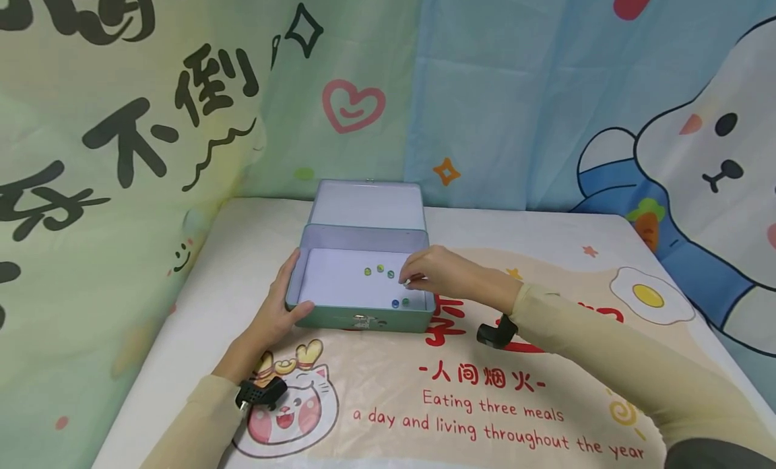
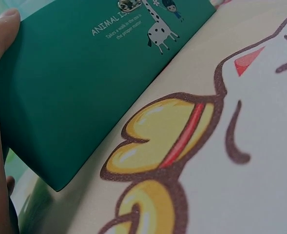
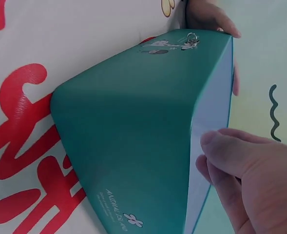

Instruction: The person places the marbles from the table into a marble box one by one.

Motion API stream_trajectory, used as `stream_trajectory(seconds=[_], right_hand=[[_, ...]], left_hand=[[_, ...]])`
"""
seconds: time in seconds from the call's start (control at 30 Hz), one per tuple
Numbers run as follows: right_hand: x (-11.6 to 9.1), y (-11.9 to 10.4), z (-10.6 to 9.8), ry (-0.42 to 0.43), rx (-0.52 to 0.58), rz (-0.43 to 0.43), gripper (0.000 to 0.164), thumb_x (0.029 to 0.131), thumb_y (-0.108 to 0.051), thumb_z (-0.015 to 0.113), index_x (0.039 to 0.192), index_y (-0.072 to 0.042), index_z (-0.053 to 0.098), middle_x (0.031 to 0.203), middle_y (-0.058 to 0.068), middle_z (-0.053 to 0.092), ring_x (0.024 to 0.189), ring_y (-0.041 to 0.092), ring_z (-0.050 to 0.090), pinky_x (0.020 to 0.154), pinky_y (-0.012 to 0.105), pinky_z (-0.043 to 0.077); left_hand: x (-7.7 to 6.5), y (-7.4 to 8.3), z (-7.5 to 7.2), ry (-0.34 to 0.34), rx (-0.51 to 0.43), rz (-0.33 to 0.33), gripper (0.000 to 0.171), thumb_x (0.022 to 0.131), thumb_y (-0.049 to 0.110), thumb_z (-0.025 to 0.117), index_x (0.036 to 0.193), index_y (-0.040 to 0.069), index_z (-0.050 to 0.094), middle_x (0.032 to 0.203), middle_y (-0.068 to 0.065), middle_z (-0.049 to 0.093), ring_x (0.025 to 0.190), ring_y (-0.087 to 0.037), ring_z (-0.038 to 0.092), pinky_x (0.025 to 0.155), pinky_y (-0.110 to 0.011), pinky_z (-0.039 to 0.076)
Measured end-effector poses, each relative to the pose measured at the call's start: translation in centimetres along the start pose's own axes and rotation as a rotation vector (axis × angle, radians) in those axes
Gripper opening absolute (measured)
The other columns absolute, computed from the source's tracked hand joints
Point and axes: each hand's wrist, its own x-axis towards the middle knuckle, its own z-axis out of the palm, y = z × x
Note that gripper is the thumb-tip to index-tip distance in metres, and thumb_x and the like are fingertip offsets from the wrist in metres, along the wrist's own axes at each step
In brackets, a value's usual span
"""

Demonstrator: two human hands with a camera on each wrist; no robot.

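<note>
A green tin box (image 1: 362,319) stands with its lid (image 1: 366,206) raised at the back. Several small glass marbles (image 1: 380,268), yellow-green, green and blue, lie on its white floor toward the right. My left hand (image 1: 275,300) grips the box's left side, thumb over the front corner and fingers along the side wall. My right hand (image 1: 439,273) is over the right part of the box, thumb and fingertips drawn together in a pinch. A small pale glint, like a marble, shows at those fingertips in the head view; in the right wrist view the fingers hide it.
The box sits on a printed tablecloth (image 1: 485,428) with a cartoon cat (image 1: 285,415) and red lettering. Behind the table hangs a patterned cloth backdrop (image 1: 485,85). Both wrists wear small black cameras (image 1: 497,332).
</note>
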Motion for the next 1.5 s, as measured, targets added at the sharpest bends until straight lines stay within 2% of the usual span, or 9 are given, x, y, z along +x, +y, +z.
stream_trajectory(seconds=[0.27,0.47,0.73,0.93,1.5], right_hand=[[1.4,0.5,-0.2,-0.058,0.044,-0.070,0.016,0.082,-0.011,0.073,0.098,-0.010,0.074,0.097,0.000,0.073,0.086,0.008,0.068,0.079,0.018,0.053],[2.4,0.8,-0.6,-0.060,0.049,-0.064,0.016,0.083,-0.010,0.072,0.098,-0.009,0.074,0.097,0.000,0.073,0.085,0.008,0.067,0.076,0.017,0.053],[3.7,1.1,-0.6,-0.052,0.070,-0.036,0.018,0.082,-0.006,0.072,0.100,-0.007,0.074,0.098,0.002,0.073,0.087,0.009,0.067,0.080,0.021,0.054],[4.6,1.4,-0.6,-0.049,0.072,-0.062,0.016,0.083,-0.008,0.072,0.099,-0.008,0.074,0.095,0.000,0.072,0.085,0.008,0.066,0.080,0.020,0.053],[7.2,2.0,-0.3,-0.036,0.106,-0.063,0.015,0.084,-0.006,0.071,0.098,-0.009,0.074,0.096,0.001,0.072,0.089,0.009,0.067,0.080,0.019,0.053]], left_hand=[[0.1,-0.2,0.0,-0.002,0.003,0.007,0.095,0.083,0.054,0.061,0.154,0.027,0.005,0.160,-0.008,0.008,0.142,-0.041,0.015,0.104,-0.072,0.016],[0.0,-0.2,0.0,-0.001,0.004,0.021,0.095,0.083,0.054,0.061,0.154,0.025,0.005,0.160,-0.009,0.008,0.142,-0.042,0.016,0.103,-0.072,0.017],[0.0,-0.2,0.2,-0.002,-0.002,0.012,0.094,0.083,0.056,0.060,0.154,0.027,0.005,0.160,-0.006,0.007,0.143,-0.040,0.014,0.104,-0.072,0.017],[0.0,-0.5,0.2,-0.001,0.010,-0.003,0.094,0.083,0.057,0.059,0.154,0.030,0.004,0.161,-0.004,0.007,0.143,-0.040,0.013,0.104,-0.072,0.016],[0.1,-0.5,0.1,0.004,-0.011,0.029,0.095,0.083,0.059,0.059,0.154,0.027,0.005,0.160,-0.005,0.007,0.144,-0.038,0.013,0.106,-0.070,0.015]])
